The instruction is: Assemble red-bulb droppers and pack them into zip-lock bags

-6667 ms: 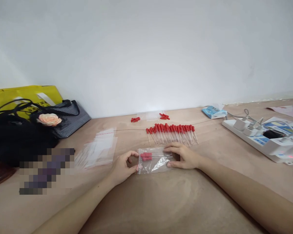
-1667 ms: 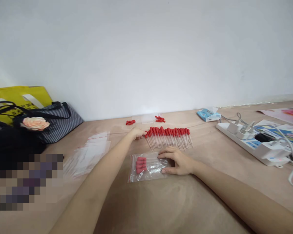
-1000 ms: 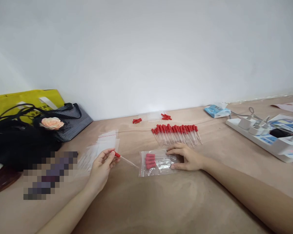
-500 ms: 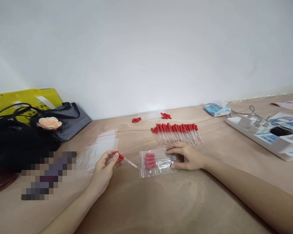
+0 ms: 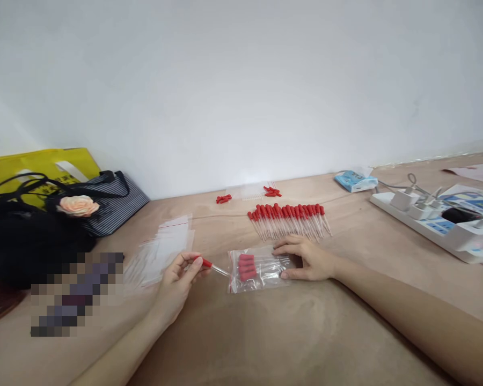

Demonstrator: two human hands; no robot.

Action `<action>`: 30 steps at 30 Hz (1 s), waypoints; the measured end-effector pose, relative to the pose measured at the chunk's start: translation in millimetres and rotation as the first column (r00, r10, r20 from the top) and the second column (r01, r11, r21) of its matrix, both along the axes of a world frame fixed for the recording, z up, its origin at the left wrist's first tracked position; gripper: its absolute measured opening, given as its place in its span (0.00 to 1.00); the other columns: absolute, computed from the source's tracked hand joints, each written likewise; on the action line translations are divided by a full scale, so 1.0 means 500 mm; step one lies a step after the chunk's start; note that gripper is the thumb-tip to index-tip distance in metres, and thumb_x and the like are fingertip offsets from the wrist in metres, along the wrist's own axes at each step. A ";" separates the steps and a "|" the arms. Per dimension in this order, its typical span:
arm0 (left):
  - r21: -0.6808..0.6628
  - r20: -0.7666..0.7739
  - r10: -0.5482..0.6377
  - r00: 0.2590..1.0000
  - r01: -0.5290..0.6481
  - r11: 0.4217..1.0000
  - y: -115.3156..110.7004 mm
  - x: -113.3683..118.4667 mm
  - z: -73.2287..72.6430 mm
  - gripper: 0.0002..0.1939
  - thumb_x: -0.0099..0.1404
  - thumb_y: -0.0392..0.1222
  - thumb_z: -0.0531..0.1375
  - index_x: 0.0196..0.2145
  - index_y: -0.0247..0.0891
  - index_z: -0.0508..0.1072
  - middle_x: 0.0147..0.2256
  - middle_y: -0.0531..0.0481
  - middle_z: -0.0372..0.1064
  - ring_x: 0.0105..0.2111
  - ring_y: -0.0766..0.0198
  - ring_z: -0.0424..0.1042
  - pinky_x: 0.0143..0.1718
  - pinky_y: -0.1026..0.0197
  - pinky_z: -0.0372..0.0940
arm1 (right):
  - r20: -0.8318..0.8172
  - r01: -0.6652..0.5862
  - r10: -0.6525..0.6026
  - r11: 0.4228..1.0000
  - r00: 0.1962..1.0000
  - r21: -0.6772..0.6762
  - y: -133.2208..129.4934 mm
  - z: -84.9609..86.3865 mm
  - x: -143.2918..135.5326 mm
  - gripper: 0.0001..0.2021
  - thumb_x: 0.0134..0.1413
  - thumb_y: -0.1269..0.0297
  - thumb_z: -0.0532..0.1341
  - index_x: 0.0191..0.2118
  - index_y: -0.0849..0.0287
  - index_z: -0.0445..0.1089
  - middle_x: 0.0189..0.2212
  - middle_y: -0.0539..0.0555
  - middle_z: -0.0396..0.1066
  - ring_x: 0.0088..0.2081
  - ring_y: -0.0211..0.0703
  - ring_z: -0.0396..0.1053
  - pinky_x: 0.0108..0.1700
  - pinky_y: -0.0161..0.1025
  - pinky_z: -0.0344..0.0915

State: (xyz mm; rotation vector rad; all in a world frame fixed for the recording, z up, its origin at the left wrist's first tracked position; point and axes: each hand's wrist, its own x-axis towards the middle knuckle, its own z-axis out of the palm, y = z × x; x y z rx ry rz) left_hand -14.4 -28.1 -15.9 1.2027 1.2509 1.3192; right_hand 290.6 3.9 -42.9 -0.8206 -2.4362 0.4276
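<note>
The left hand (image 5: 177, 279) pinches one dropper (image 5: 211, 266) by its red bulb between thumb and fingertips, the rest of the hand loosely curled; the clear tip points right and sits just at the left, open edge of the bag (image 5: 257, 269), which lies flat on the table (image 5: 265, 332). The right hand (image 5: 308, 258) rests flat on the bag's right end, fingers spread and holding nothing, only pressing the plastic down. Inside the bag several droppers already lie with red bulbs to the left, stacked side by side. Behind the bag a row of droppers (image 5: 290, 220) lies near the right hand, and a pile of empty bags (image 5: 161, 249) sits just left of the left hand. To do this well, I judge the tip should go in low and nearly level, so it slips under the upper film and does not snag it; the right hand should keep the bag from sliding, yet press lightly enough for the mouth to gape; the bulb should end up lined with the others, and the thin tip should not be bent against the plastic
</note>
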 end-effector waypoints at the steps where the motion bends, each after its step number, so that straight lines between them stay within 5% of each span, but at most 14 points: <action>1: -0.013 -0.041 -0.045 0.998 0.044 0.999 -0.001 -0.002 0.001 0.16 0.46 0.48 0.65 0.28 0.36 0.67 0.25 0.54 0.69 0.28 0.66 0.70 0.34 0.62 0.67 | 0.001 0.000 0.000 1.000 1.000 0.000 0.000 0.000 0.000 0.25 0.44 0.50 0.61 0.46 0.59 0.66 0.44 0.58 0.65 0.45 0.46 0.63 0.47 0.45 0.59; 9: -0.186 -0.290 -0.443 0.848 0.404 0.896 -0.006 -0.028 0.008 0.11 0.43 0.39 0.67 0.22 0.36 0.67 0.21 0.56 0.67 0.21 0.71 0.65 0.23 0.69 0.60 | 0.005 0.000 0.000 1.000 1.000 0.001 0.002 -0.004 0.001 0.25 0.44 0.50 0.61 0.47 0.59 0.66 0.44 0.59 0.65 0.45 0.47 0.63 0.47 0.45 0.59; 22: -0.178 -0.257 -0.465 0.847 0.431 0.885 -0.025 0.011 0.022 0.12 0.50 0.48 0.63 0.28 0.38 0.71 0.30 0.48 0.72 0.28 0.63 0.69 0.31 0.61 0.65 | -0.002 0.000 0.000 1.000 1.000 0.000 0.002 -0.003 0.001 0.25 0.43 0.50 0.61 0.46 0.59 0.66 0.44 0.59 0.65 0.45 0.47 0.63 0.47 0.45 0.59; 26: -0.222 -0.105 -0.552 0.827 0.521 0.824 -0.027 0.019 0.017 0.14 0.54 0.51 0.60 0.31 0.39 0.65 0.43 0.44 0.67 0.29 0.64 0.71 0.32 0.59 0.66 | 0.005 0.008 -0.008 1.000 1.000 -0.001 0.001 -0.002 0.001 0.25 0.43 0.50 0.61 0.46 0.60 0.66 0.44 0.58 0.65 0.45 0.46 0.63 0.47 0.45 0.59; 30: -0.255 0.070 -0.590 0.805 0.586 0.769 -0.029 0.023 0.012 0.14 0.55 0.51 0.60 0.32 0.41 0.62 0.43 0.47 0.67 0.41 0.60 0.70 0.46 0.54 0.62 | 0.005 0.004 -0.004 1.000 1.000 0.003 0.002 -0.002 0.001 0.25 0.44 0.50 0.61 0.46 0.60 0.66 0.44 0.58 0.65 0.45 0.45 0.63 0.48 0.44 0.59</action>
